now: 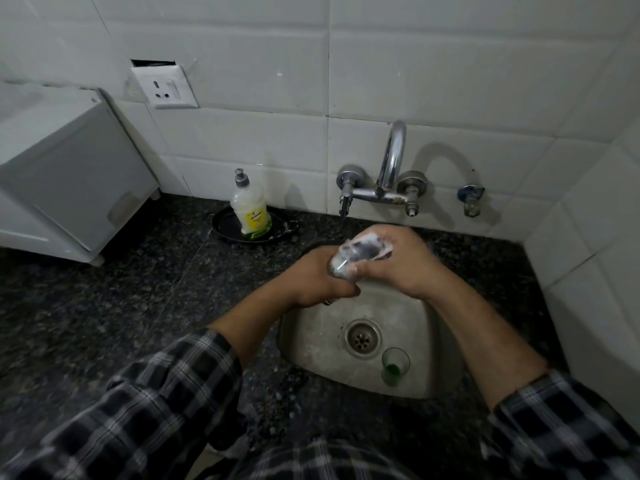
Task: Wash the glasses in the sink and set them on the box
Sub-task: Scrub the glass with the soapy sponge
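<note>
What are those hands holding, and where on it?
A soapy glass: the left hand grips its lower end, the right hand wraps its upper end.

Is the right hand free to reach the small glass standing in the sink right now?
Probably not yet: the right hand holds the soapy glass together with the left hand. The small glass itself stands unobstructed.

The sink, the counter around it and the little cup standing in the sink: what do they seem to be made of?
Sink: likely stainless steel, dull grey with a faint brushed sheen. Counter: probably polished granite, black with pale speckles. Cup: clear glass, or perhaps plastic; it is see-through, with green at its bottom.
</note>
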